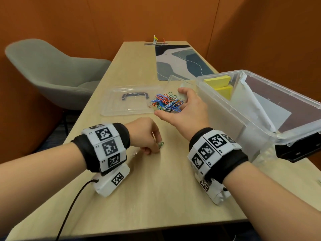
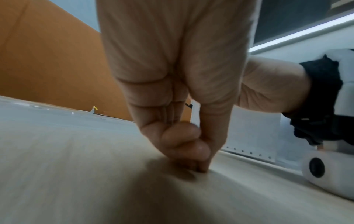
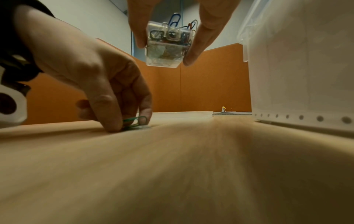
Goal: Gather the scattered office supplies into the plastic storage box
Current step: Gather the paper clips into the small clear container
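My left hand [image 1: 159, 147] is low on the wooden table [image 1: 156, 180] and pinches a green paper clip [image 1: 161, 144] between thumb and fingertips. In the right wrist view the green paper clip [image 3: 137, 121] is lifted at one end off the table. My right hand [image 1: 169, 101] holds a small clear case [image 3: 164, 60] heaped with coloured paper clips [image 1: 165, 103], a little above the table and left of the plastic storage box [image 1: 224, 119]. In the left wrist view my left hand [image 2: 197, 165] hides the clip.
The storage box holds yellow sticky notes [image 1: 219, 81] and papers. Its clear lid [image 1: 114, 108] with a dark handle lies flat on the table behind my hands. A patterned desk mat [image 1: 180, 61] lies farther back. A grey chair [image 1: 52, 72] stands left of the table.
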`<action>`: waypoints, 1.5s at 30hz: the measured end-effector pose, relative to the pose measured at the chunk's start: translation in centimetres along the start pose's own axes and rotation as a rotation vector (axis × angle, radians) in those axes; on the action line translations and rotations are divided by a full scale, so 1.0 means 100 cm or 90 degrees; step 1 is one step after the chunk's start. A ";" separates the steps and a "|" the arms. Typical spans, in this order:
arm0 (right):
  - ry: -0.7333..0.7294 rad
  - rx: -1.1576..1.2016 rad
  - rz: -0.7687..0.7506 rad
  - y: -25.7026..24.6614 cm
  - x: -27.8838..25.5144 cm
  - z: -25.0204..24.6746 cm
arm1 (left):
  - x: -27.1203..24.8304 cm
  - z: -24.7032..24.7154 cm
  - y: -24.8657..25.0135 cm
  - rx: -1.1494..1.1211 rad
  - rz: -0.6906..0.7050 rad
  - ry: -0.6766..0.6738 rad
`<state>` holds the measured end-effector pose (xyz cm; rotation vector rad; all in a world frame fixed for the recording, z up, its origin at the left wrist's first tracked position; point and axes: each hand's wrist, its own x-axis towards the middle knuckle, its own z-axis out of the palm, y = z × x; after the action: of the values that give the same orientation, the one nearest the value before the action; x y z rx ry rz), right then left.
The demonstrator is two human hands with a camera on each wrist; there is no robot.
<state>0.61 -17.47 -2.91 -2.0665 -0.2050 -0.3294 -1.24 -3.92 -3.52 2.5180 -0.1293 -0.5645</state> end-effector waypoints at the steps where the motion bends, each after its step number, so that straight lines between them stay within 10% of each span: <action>1: -0.001 0.003 0.002 0.000 0.000 0.000 | 0.002 0.001 0.001 0.014 -0.002 -0.001; 13: -0.011 0.012 -0.003 -0.001 -0.002 -0.001 | -0.005 -0.024 -0.006 0.179 -0.032 -0.088; 20: -0.020 0.012 -0.005 -0.001 -0.002 0.001 | -0.018 -0.107 0.016 0.067 0.046 0.208; 26: -0.016 0.020 -0.004 -0.001 -0.003 0.002 | 0.003 -0.087 0.038 0.043 0.174 0.200; 30: -0.021 0.052 -0.001 0.000 -0.002 0.005 | 0.013 -0.078 0.026 -0.124 0.163 0.377; 36: -0.106 0.089 -0.045 0.001 -0.003 0.011 | 0.006 -0.043 0.026 -0.536 0.005 0.143; 45: -0.189 0.101 -0.029 0.000 0.001 0.010 | 0.009 -0.024 0.035 -0.635 -0.015 0.141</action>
<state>0.86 -16.57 -3.31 -1.9484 -0.4444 -0.0299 0.68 -5.87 -0.10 1.5852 0.2187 -0.2467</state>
